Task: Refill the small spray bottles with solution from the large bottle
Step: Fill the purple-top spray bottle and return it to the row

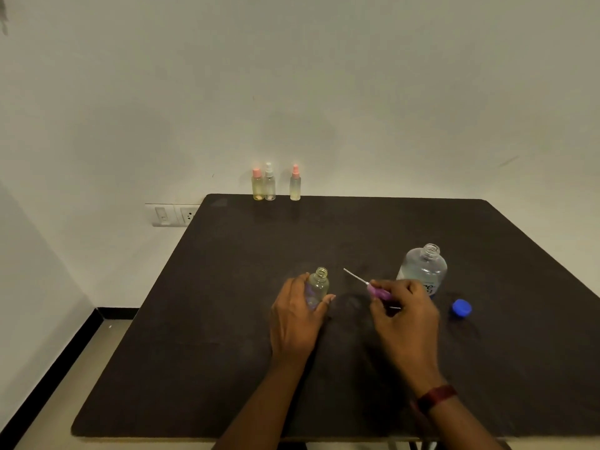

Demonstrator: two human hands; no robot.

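A dark table [227, 352] is seen beneath both hands, its far edge set against a pale wall. Both forearms are extended over its near edge.

The left hand [297, 323] is wrapped around a small clear bottle [319, 285]: the fingers are curled about its far side and the thumb is laid against its near right side. The right hand [406, 319] is closed in a pinch on a purple spray head [378, 292], which is held off the table between the two hands.

Just beyond the right hand, the large bottle [423, 267] is stood upright with its threaded neck uncapped. Clear liquid is seen in its lower part, and its label is partly hidden by the right knuckles.

The small clear bottle is kept upright on the table in the left hand's grip, its neck open and raised above the fingers. How much it contains cannot be told.

Well beyond the left hand, three small spray bottles are lined up at the table's far edge: a pink-capped bottle [257, 185] touching a white-topped bottle [269, 183], and a second pink-topped bottle [295, 183] set apart to their right.

From the spray head a thin dip tube [355, 277] is pointed up and left, toward the left hand's bottle, but apart from it.

A blue cap [461, 308] is laid on the table just right of the right hand.

A dark red band [436, 397] is worn on the right wrist.
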